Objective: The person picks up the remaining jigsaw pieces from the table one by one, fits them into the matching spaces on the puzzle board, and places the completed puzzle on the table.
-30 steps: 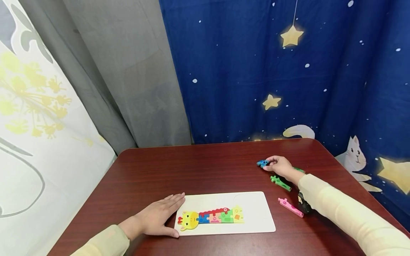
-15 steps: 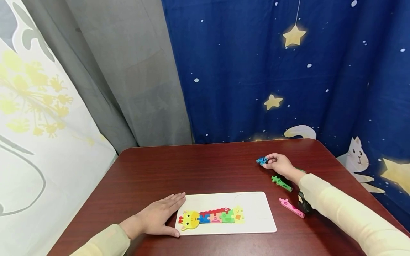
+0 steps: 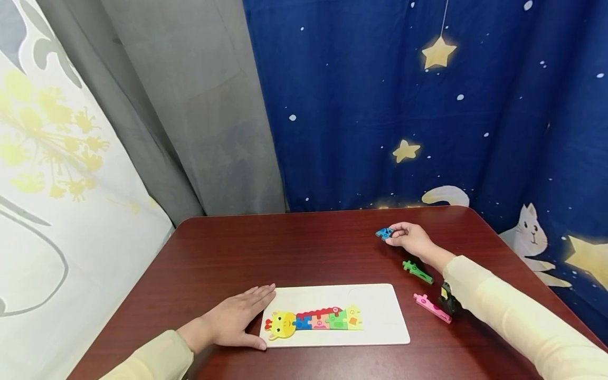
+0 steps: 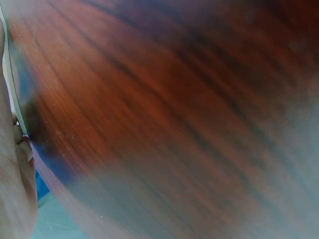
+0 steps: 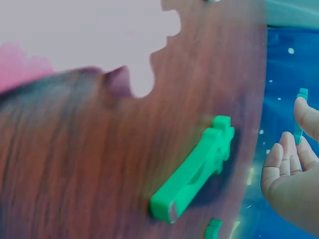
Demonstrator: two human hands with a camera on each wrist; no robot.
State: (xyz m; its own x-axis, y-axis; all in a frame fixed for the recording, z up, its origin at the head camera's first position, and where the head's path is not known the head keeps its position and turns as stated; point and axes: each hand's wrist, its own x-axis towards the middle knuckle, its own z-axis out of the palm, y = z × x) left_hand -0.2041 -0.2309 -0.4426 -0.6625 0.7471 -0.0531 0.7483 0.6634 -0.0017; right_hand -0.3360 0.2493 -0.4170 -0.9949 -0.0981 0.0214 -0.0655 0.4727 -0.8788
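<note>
The giraffe puzzle (image 3: 315, 320) lay on a thin white board (image 3: 382, 319), near the front of the table (image 3: 285, 253). At the left, the left hand (image 3: 237, 319) was open and flat, palm down; its straight fingers pointed toward the far left corner of the board, and its thumb reached the near left corner. The puzzle had a round yellow head, a wavy red mane and interlocking coloured blocks. The board was smooth, with rounded corners; the table showed dark reddish wood grain. Farther right and back, a small blue piece (image 3: 382, 234) was pinched between thumb and fingers of the right hand (image 3: 412, 238), whose arm stretched forward; I cannot tell whether the piece touched the wood. Beneath this arm lay a thick green piece (image 3: 418, 272) with a knobbed end, then a long pink piece (image 3: 432, 309).
</note>
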